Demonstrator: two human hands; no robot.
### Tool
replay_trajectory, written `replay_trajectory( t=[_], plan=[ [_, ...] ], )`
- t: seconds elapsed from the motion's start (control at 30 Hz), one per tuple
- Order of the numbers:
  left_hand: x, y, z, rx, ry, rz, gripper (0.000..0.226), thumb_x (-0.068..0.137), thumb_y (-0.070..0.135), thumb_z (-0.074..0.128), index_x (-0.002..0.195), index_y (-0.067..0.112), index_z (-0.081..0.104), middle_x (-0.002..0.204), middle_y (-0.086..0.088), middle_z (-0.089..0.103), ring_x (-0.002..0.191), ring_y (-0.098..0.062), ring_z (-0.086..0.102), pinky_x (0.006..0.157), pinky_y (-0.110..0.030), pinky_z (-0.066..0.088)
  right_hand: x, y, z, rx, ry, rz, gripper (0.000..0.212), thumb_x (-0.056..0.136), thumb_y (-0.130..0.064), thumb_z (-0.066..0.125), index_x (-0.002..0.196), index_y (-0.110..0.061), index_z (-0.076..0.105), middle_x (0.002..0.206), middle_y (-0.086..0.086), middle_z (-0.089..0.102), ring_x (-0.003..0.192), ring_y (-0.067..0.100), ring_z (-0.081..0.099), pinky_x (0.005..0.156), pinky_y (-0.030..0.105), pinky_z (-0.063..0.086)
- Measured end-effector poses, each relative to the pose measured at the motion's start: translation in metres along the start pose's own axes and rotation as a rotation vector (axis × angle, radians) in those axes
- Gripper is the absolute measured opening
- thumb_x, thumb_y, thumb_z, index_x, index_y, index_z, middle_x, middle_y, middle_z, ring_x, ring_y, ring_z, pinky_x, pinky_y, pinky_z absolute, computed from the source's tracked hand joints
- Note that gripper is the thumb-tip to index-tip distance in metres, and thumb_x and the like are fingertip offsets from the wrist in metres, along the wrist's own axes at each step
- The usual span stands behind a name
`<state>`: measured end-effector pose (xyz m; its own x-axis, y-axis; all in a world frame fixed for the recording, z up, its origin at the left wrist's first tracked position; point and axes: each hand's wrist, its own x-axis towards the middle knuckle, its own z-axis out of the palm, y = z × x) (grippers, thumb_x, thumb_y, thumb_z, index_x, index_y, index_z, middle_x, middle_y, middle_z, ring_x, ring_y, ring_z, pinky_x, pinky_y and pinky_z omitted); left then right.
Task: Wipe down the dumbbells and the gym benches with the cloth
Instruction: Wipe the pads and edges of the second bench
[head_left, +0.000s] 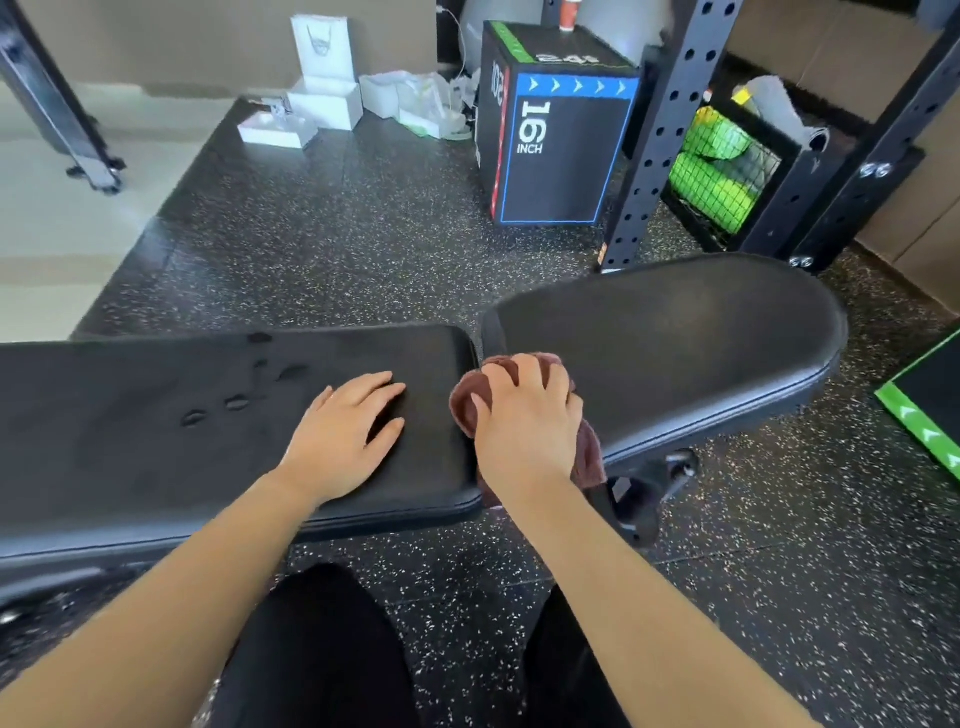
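Head view: right grip (524, 415) clamped over the bunched brown cloth (467, 402) at frame centre, on the gap between the two pads of the gym bench (675, 338), left grip (343, 431) flat and unclenched on the left pad (156, 415); cloth judged soft, light, limp, best held bunched from above.

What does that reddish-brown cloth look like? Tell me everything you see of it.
The cloth is a soft, towel-like, reddish-brown fabric, bunched up. The right hand grips it from above, fingers curled over it, at the gap between the long bench pad and the rounded bench pad. One end hangs down beside the wrist. The hand hides its middle.
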<state>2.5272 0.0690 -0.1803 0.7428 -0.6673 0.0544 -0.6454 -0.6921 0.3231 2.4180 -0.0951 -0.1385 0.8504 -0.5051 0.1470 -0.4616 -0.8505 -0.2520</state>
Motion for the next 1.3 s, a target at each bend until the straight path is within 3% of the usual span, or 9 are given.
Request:
replay_trajectory(
  t=[0.23,0.43,0.7,0.9,1.03,1.17,1.3],
  plan=[
    [-0.006,-0.03,-0.004,-0.004,0.071,-0.091,0.048,0.093,0.043,0.043,0.138,0.029,0.04,0.149,0.007,0.035,0.138,-0.014,0.028,0.114,-0.045,0.017,0.007,-0.045,0.033,0.169,-0.083,-0.028,0.037,0.096,-0.04,0.041,0.132,-0.031,0.044,0.142,0.001,0.035,0.127,0.032,0.028,0.101,0.049,0.029],
    [-0.006,-0.033,-0.003,-0.035,0.154,-0.093,0.045,0.091,0.038,0.048,0.134,0.023,0.048,0.144,0.004,0.043,0.133,-0.017,0.037,0.113,-0.042,0.024,0.051,-0.065,0.049,0.239,-0.075,0.074,0.04,0.097,-0.038,0.04,0.135,-0.026,0.042,0.145,0.005,0.032,0.129,0.034,0.026,0.101,0.052,0.029],
    [-0.008,-0.038,0.001,-0.042,0.152,-0.092,0.048,0.091,0.041,0.043,0.136,0.024,0.044,0.146,0.007,0.039,0.135,-0.012,0.032,0.116,-0.041,0.018,0.026,-0.052,0.053,0.192,-0.074,-0.068,0.05,0.09,-0.045,0.05,0.137,-0.027,0.041,0.143,0.004,0.036,0.125,0.035,0.032,0.101,0.048,0.034],
    [-0.011,-0.033,-0.004,-0.053,0.104,-0.121,0.047,0.093,0.039,0.042,0.138,0.027,0.041,0.149,0.01,0.034,0.138,-0.008,0.026,0.116,-0.032,0.007,0.058,-0.06,0.052,0.247,-0.115,0.044,0.045,0.093,-0.042,0.048,0.135,-0.027,0.043,0.146,0.003,0.033,0.13,0.033,0.028,0.104,0.048,0.034],
    [-0.008,-0.034,-0.006,-0.064,0.137,-0.133,0.045,0.088,0.04,0.047,0.131,0.026,0.049,0.143,0.009,0.042,0.131,-0.012,0.037,0.115,-0.036,0.017,0.1,-0.064,0.06,0.274,-0.108,0.037,0.044,0.093,-0.042,0.047,0.134,-0.027,0.044,0.146,0.004,0.033,0.129,0.034,0.028,0.105,0.049,0.033],
    [-0.005,-0.038,0.0,-0.028,0.171,-0.117,0.051,0.081,0.048,0.039,0.126,0.03,0.051,0.139,0.012,0.045,0.128,-0.013,0.04,0.108,-0.035,0.024,0.129,-0.066,0.063,0.272,-0.107,-0.016,0.044,0.092,-0.041,0.047,0.134,-0.026,0.044,0.142,0.007,0.037,0.126,0.035,0.032,0.101,0.048,0.035],
    [-0.005,-0.033,-0.008,-0.023,0.129,-0.126,0.051,0.081,0.045,0.042,0.128,0.026,0.051,0.14,0.008,0.046,0.129,-0.015,0.041,0.109,-0.038,0.026,0.085,-0.062,0.052,0.223,-0.147,-0.111,0.048,0.093,-0.04,0.047,0.138,-0.026,0.039,0.144,0.007,0.034,0.127,0.035,0.031,0.102,0.047,0.032]
  ],
)
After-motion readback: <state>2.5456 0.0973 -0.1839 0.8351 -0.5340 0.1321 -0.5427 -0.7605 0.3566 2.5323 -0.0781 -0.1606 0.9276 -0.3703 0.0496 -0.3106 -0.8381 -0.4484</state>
